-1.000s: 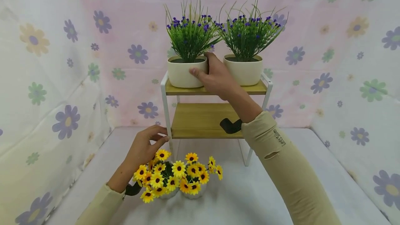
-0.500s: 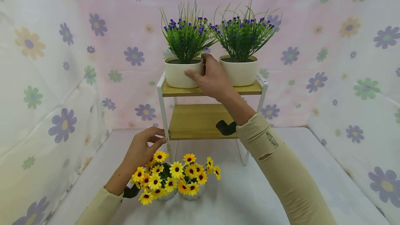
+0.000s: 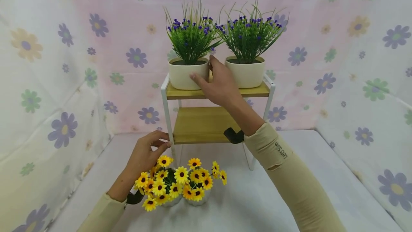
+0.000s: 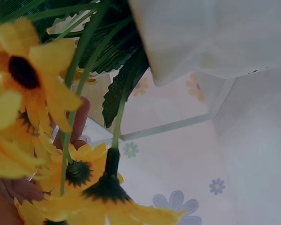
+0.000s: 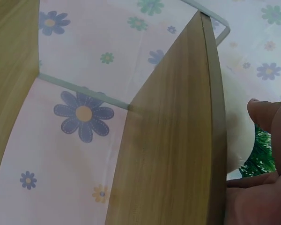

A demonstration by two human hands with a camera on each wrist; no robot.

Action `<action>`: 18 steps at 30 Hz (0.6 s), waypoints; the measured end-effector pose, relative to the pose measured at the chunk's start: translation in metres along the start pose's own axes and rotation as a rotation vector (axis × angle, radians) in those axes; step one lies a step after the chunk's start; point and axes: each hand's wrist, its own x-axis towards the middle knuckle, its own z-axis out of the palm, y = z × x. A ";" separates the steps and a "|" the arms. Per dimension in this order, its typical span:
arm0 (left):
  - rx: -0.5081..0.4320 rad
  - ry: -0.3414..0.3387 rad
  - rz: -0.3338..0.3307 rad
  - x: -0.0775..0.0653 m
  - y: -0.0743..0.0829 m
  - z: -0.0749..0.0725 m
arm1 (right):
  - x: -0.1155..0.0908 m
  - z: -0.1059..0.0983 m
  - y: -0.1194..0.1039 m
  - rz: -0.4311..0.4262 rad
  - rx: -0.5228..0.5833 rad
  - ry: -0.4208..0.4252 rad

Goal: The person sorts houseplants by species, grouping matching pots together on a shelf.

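A two-tier shelf (image 3: 199, 126) with wooden boards and a white frame stands on the white surface. On its top board sit two cream oval pots, the left pot (image 3: 185, 78) and the right pot (image 3: 246, 76), with grassy purple-flowered plants. My right hand (image 3: 222, 85) is around the left pot's right end, thumb before it and fingers at its side, with a slight gap visible; the thumb (image 5: 264, 112) looks straight in the right wrist view. My left hand (image 3: 146, 153) pinches the shelf's left leg beside the lower board; yellow flowers (image 4: 42, 79) partly hide it in the left wrist view.
Two small white pots, one of them the right-hand pot (image 3: 196, 202), hold yellow daisy-like flowers (image 3: 181, 175) before the shelf, close to my left wrist. Flower-print fabric walls (image 3: 135, 92) enclose the back and sides. Black wrist-camera mounts (image 3: 234, 135) show at both wrists.
The head view has shifted slightly. Between my right hand and the left pot a small gap now shows, where they looked pressed together before. The left hand stays at the shelf leg.
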 end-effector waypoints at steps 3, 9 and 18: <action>0.007 -0.004 -0.006 -0.001 0.000 0.000 | -0.009 -0.002 0.002 0.001 0.065 -0.007; 0.017 0.000 0.007 0.001 -0.001 0.001 | -0.031 -0.008 0.008 -0.067 0.139 0.023; 0.019 -0.011 -0.006 0.001 0.000 0.000 | -0.067 -0.011 0.028 -0.275 0.192 0.139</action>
